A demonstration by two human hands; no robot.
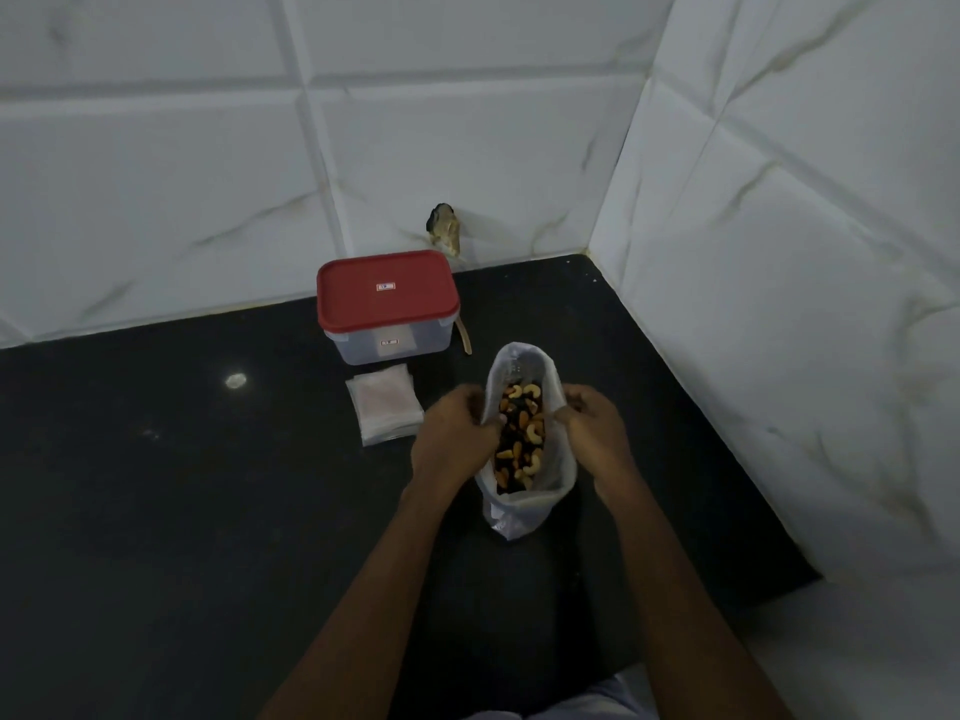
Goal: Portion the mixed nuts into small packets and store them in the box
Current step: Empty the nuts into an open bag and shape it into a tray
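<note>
My left hand [457, 433] and right hand [592, 428] pinch the nut bag [524, 444] open on the surface [208, 511]. Nothing portioned yet, I judge: packets [384, 405] stacked, box [387, 306] lidded.

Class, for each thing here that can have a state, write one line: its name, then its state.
box: shut, red lid on.
bag of mixed nuts: open, partly full.
small packets: stacked flat, seemingly empty.
left hand: grips the bag's left rim.
right hand: grips the bag's right rim.
</note>
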